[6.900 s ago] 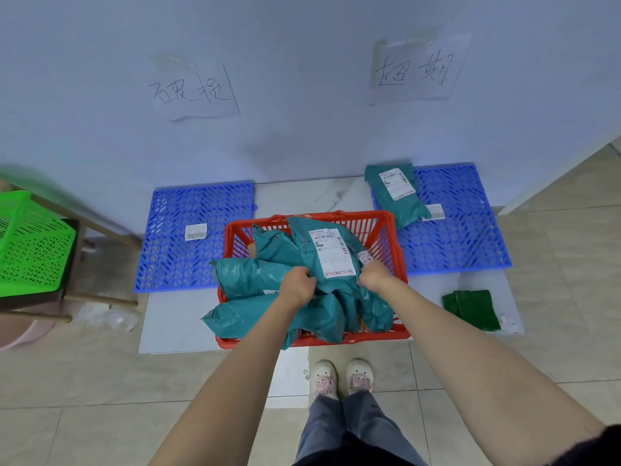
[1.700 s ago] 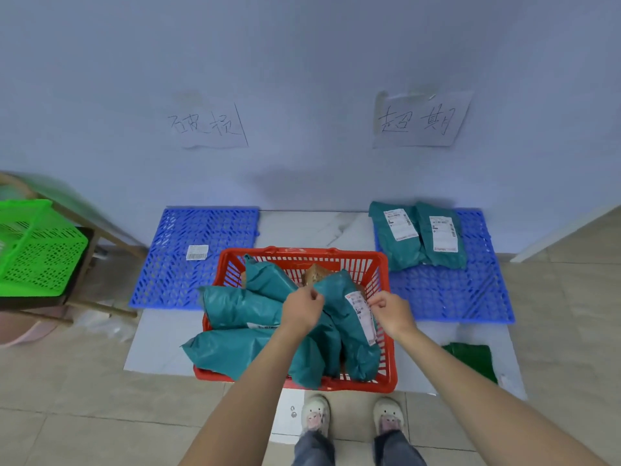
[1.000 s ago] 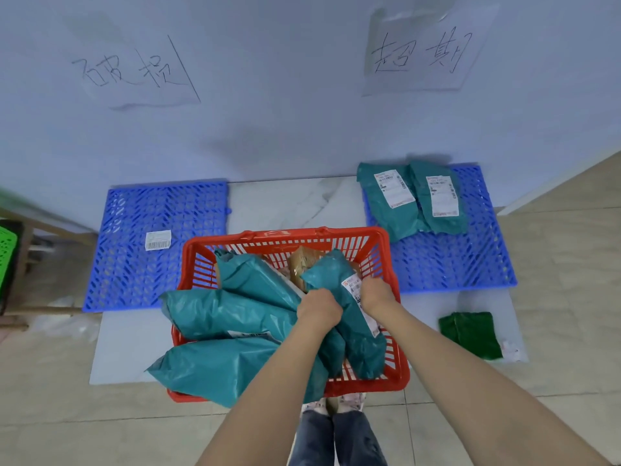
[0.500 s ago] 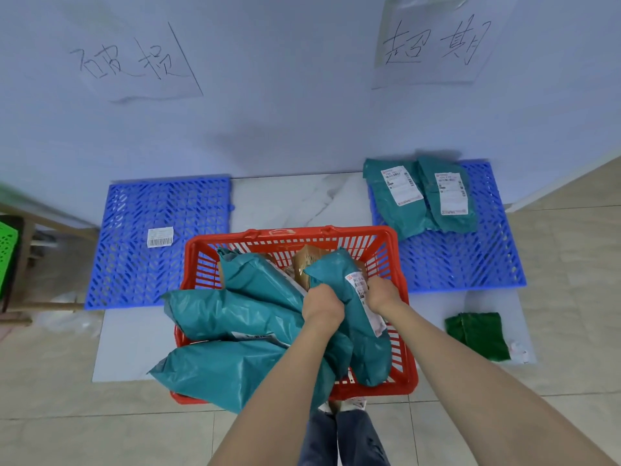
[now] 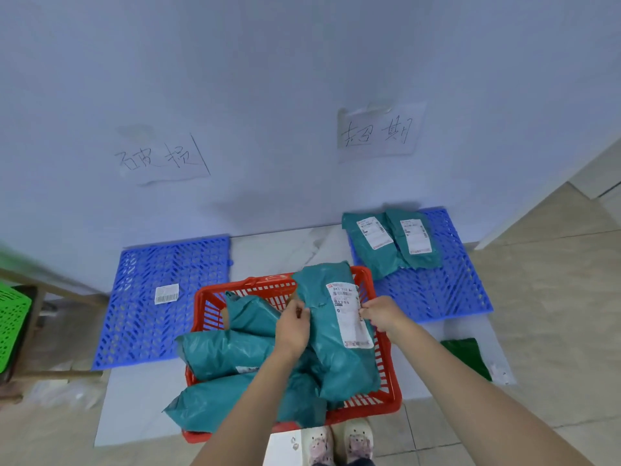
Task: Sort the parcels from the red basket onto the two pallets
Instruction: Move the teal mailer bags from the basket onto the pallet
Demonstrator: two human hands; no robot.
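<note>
A red basket (image 5: 389, 395) stands on the floor in front of me with several teal parcels in it. I hold one teal parcel (image 5: 331, 327) up over the basket, label facing me. My left hand (image 5: 292, 326) pinches its left edge and my right hand (image 5: 379, 314) pinches its right edge at the label. The right blue pallet (image 5: 437, 294) carries two teal parcels (image 5: 389, 242) with white labels. The left blue pallet (image 5: 161, 297) bears only a loose barcode label (image 5: 166, 293).
Two handwritten paper signs hang on the wall, one (image 5: 161, 158) above the left pallet and one (image 5: 378, 132) above the right. A green basket (image 5: 11, 329) sits on a wooden stand at far left. A dark green bag (image 5: 467, 356) lies right of the red basket.
Both hands have lifted a teal parcel out of the basket and turned it so its label faces up. The camera has tilted upward, showing more wall.
</note>
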